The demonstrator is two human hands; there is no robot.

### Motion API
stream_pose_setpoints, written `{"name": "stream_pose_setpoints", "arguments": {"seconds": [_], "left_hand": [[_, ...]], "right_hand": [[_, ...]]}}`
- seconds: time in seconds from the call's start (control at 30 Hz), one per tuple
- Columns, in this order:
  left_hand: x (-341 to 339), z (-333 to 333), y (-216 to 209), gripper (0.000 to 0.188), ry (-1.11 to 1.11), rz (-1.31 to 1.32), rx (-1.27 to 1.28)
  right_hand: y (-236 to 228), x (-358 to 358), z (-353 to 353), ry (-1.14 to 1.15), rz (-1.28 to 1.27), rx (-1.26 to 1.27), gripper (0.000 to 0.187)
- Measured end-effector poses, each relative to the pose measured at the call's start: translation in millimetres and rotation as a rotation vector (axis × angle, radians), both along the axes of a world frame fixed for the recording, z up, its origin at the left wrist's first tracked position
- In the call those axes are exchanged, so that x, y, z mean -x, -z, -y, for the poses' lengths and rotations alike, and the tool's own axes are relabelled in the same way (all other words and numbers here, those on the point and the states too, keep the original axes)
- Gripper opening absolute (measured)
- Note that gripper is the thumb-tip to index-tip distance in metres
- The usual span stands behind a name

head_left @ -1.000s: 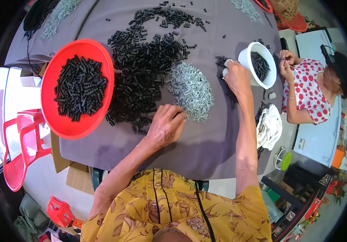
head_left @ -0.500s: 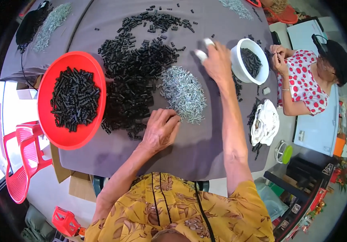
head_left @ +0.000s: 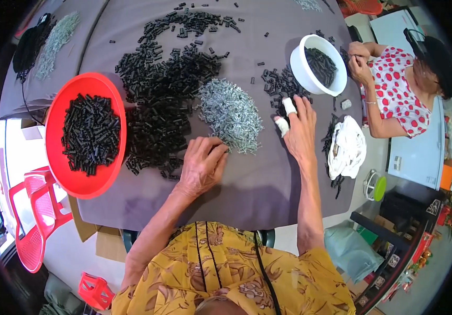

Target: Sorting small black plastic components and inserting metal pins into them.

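My left hand (head_left: 203,164) rests on the table with its fingers curled and pressed together, at the near edge of a pile of small shiny metal pieces (head_left: 231,115). Whatever it may hold is hidden by the fingers. My right hand (head_left: 300,126) has its fingers apart, with white wraps on the thumb and forefinger. Those fingertips reach the near side of a loose cluster of small black ribbed plastic pieces (head_left: 278,84). A larger heap of such black pieces (head_left: 157,113) lies to the left of the metal pile.
At the left stands a red basin (head_left: 52,134) holding black pieces. A white bowl (head_left: 298,63) with more of them is beyond my right hand. A crumpled white cloth (head_left: 349,147) lies at the right edge, where another person (head_left: 394,94) works.
My right hand has come nearer, away from the bare cloth left of the white bowl, down to the black cluster. The left hand has stayed by the metal pile. The view has shifted slightly.
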State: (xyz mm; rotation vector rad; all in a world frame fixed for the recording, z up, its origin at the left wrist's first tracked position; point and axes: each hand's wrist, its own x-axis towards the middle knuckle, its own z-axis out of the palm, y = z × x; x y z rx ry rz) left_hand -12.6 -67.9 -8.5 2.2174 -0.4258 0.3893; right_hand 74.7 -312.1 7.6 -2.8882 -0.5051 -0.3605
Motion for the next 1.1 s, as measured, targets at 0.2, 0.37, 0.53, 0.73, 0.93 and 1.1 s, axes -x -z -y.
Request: {"name": "stream_pose_setpoints", "arguments": {"seconds": [0.2, 0.37, 0.53, 0.73, 0.93, 1.1], "left_hand": [[-1, 1, 0, 0.022, 0.002, 0.000, -0.019], [-1, 1, -3, 0.019, 0.006, -0.014, -0.015], [-1, 2, -3, 0.018, 0.010, -0.019, -0.011], [0, 2, -3, 0.019, 0.008, -0.026, -0.009], [-1, 1, -4, 0.019, 0.004, -0.028, 0.006], [-2, 1, -1, 0.022, 0.007, -0.008, 0.004]], "right_hand": [[-5, 23, 26, 0.018, 0.000, -0.070, 0.026], [-12, 7, 46, 0.118, 0.088, -0.188, 0.016], [-3, -39, 33, 0.283, 0.210, -0.087, 0.015], [7, -62, 18, 0.391, 0.171, 0.018, 0.013], [9, -68, 11, 0.372, 0.114, -0.102, 0.009], [12, -63, 15, 0.365, 0.062, -0.077, 0.018]]}}
